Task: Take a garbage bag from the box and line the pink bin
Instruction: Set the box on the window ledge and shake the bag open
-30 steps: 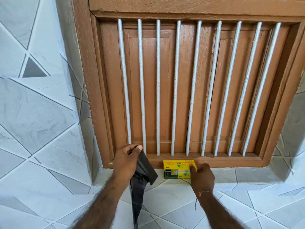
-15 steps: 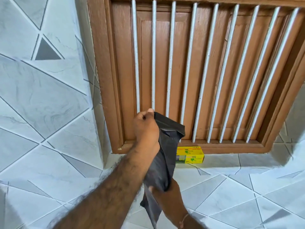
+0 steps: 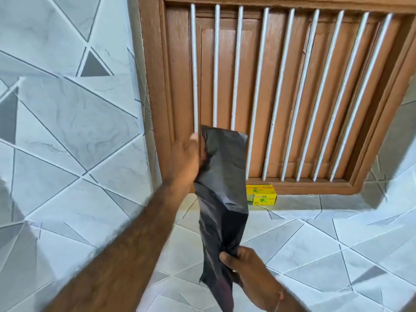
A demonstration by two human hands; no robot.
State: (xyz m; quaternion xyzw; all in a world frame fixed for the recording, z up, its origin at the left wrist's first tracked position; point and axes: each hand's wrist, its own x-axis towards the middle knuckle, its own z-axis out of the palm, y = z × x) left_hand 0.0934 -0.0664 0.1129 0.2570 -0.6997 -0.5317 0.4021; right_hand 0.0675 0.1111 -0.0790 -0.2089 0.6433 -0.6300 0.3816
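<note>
A folded black garbage bag hangs upright in front of me, held at both ends. My left hand grips its top edge, raised before the window. My right hand pinches the bag near its lower end, close to me. The yellow box of bags lies on the tiled ledge against the window frame, partly hidden behind the bag. The pink bin is nowhere in view.
A brown wooden window with white vertical bars fills the upper middle. Grey-white tiled wall stands at the left, and the tiled ledge stretches below and to the right.
My right hand left the box and took hold of the bag's lower part. My left hand lifted the bag's top higher, and the bag now hangs longer between both hands.
</note>
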